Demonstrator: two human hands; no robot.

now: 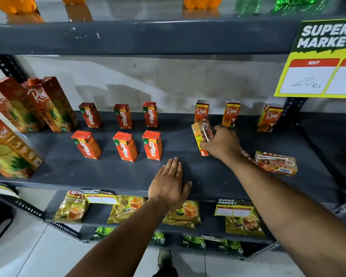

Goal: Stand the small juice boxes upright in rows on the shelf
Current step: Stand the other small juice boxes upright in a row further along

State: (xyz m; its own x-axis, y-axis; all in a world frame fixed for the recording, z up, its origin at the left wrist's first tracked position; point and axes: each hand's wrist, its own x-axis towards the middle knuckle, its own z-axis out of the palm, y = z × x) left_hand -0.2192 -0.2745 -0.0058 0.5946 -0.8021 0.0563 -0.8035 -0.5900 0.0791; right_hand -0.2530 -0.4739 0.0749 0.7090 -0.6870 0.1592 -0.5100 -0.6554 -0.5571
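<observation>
Dark grey metal shelf (188, 176), matte and scuffed, against a stained pale wall (168, 80), with slotted steel uprights. Glossy rectangular cartons: six red Maaza boxes (126, 145) upright in two rows, three Real boxes (231, 113) behind, one flat carton (276, 162) at right. Right hand (222, 143) gripping a tilted juice box (202, 136); left hand (168, 182) flat, empty, on the front edge.

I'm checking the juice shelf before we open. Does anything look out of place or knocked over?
Yes. One small Real juice box lies flat on its side at the front right of the shelf, while the others stand upright. The right hand holds another box, tilted and not yet set down. The Maaza boxes stand in neat rows.
</observation>
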